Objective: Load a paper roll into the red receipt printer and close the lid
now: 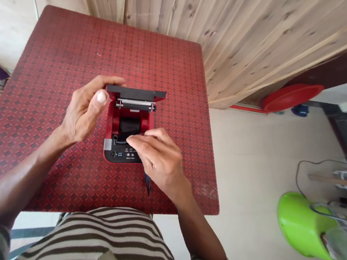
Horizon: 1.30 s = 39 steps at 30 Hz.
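A small red-and-black printer (110,124), which looks like a label or receipt printer, sits on the table with its black lid (136,93) raised. Inside the compartment lies a black roll (130,125). My left hand (84,108) is at the lid's left corner, fingers reaching behind it and thumb in front. At the front of the compartment, my right hand (162,158) has its fingertips pressed together at the black strip from the roll. Below that hand, a dark strip (147,183) hangs out over the tabletop. The right-hand fingers cover part of the button panel (123,154).
The red patterned table (76,46) stands against a wooden plank wall (188,9). To the right, on the floor, are a bright green plastic stool or tub (297,225) with cables around it and a red basin (291,98). A striped shirt (115,241) meets the table's near edge.
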Each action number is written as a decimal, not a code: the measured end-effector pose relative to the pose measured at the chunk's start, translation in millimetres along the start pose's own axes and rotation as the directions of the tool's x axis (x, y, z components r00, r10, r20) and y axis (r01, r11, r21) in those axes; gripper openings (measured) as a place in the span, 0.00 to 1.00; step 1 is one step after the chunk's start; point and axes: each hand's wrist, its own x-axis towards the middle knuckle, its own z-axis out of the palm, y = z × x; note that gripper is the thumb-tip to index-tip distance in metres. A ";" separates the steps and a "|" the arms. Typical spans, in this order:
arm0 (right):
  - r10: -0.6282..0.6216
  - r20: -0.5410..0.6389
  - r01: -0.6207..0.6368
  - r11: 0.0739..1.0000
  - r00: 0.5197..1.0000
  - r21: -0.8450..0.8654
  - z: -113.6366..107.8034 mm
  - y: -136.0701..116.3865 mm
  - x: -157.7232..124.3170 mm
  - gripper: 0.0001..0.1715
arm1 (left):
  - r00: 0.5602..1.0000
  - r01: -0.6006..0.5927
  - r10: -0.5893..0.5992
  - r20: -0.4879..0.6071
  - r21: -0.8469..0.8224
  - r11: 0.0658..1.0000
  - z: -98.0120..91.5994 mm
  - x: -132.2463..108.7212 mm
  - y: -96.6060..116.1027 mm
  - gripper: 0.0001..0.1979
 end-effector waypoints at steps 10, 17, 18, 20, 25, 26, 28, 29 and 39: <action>-0.132 -0.097 0.104 0.961 0.987 -0.256 9.3 -9.5 -23.6 0.14 | 0.915 -0.393 0.332 0.227 0.322 0.862 2.7 -66.1 -5.3 0.34; -0.084 -0.199 0.070 0.995 0.976 -0.072 8.3 -5.4 -22.6 0.16 | 0.869 -0.495 0.424 0.255 0.443 0.748 6.3 -64.8 -6.5 0.45; -0.063 -0.228 0.054 0.997 0.972 -0.046 6.5 -4.0 -22.4 0.17 | 0.866 -0.500 0.430 0.256 0.453 0.738 6.2 -63.8 -6.4 0.45; -0.013 -0.290 0.006 1.000 0.957 -0.024 2.4 0.4 -21.8 0.18 | 0.860 -0.510 0.436 0.263 0.467 0.723 6.1 -62.2 -6.1 0.45; 0.155 -0.387 -0.166 0.986 0.909 0.006 -4.7 20.0 -22.4 0.14 | 0.857 -0.514 0.438 0.271 0.495 0.700 5.4 -59.7 -2.2 0.41; 0.186 -0.394 -0.192 0.981 0.900 0.025 -5.2 23.7 -23.1 0.13 | 0.859 -0.512 0.432 0.276 0.504 0.696 5.3 -59.4 -1.2 0.40; 0.231 -0.390 -0.227 0.972 0.891 0.057 -5.2 29.5 -25.1 0.10 | 0.858 -0.513 0.423 0.291 0.518 0.684 5.7 -59.2 0.0 0.40; 0.244 -0.385 -0.236 0.969 0.890 0.067 -4.4 32.0 -26.5 0.09 | 0.856 -0.517 0.427 0.292 0.519 0.681 6.2 -59.4 -0.1 0.40; 0.601 -0.113 -0.545 0.776 0.791 0.316 35.8 85.8 -53.7 0.12 | 0.898 -0.408 0.433 0.077 0.510 0.757 11.1 -87.6 -1.0 0.37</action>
